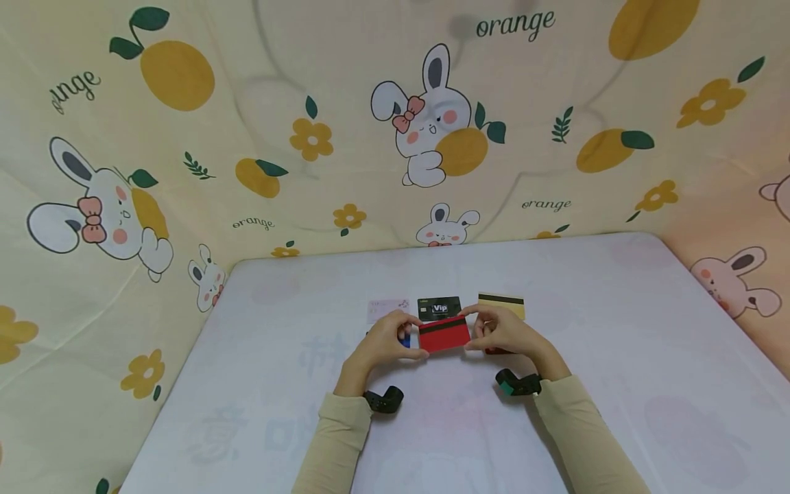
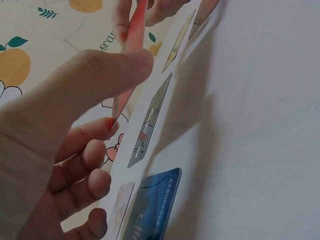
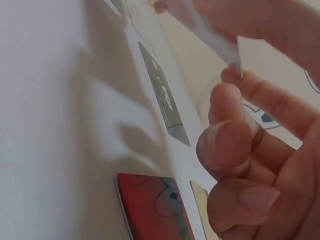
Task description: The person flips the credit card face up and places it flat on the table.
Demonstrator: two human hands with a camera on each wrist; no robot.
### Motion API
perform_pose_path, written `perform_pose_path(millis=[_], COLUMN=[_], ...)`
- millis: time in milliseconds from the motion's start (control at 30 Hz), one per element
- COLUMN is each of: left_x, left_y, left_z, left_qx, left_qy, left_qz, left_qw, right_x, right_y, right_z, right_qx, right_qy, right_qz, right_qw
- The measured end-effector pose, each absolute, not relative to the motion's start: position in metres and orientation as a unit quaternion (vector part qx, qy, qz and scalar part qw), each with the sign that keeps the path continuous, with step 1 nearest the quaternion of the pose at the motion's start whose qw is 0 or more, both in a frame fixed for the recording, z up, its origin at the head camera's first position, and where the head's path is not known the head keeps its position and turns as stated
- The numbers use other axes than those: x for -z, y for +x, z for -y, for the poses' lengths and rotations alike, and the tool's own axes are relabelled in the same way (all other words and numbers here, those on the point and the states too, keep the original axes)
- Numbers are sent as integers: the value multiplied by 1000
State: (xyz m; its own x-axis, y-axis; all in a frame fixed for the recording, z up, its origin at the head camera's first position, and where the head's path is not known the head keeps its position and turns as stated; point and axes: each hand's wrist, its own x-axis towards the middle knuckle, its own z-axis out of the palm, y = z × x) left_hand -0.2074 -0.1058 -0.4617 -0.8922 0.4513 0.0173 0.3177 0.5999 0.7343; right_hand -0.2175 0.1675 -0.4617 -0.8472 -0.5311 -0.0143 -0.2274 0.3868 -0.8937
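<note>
Red card (image 1: 444,336) is held up off the table (image 1: 444,439), its ends pinched between thumb and finger of the left hand (image 1: 387,337) and right hand (image 1: 503,331). Nearer the far edge, a pink card (image 1: 387,308), black card (image 1: 439,302) and gold card (image 1: 516,309) form a row; a blue card (image 2: 155,200) lies by the left hand, another red one (image 3: 150,210) by the right.

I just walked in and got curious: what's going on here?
A person is holding a red card up off the table, its left end pinched by the left hand and its right end by the right hand. A pink card, a black card and a gold card lie in a row beyond. Nearer the person lie a blue card and a second red card.
</note>
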Motion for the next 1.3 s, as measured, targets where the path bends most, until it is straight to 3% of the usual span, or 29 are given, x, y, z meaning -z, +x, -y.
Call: perform_pose_path(millis=[833,1300], left_x=[458,452], left_y=[-205,-201], left_z=[102,91], left_qx=[-376,-365], left_qy=[220,269], left_qz=[-895,-891], left_qw=[95,32], right_x=[447,447], right_y=[-212,-209], right_z=[-159,-151], right_qx=[518,515], right_qy=[-255,-257], right_qz=[-808,-809], right_qw=[121,116])
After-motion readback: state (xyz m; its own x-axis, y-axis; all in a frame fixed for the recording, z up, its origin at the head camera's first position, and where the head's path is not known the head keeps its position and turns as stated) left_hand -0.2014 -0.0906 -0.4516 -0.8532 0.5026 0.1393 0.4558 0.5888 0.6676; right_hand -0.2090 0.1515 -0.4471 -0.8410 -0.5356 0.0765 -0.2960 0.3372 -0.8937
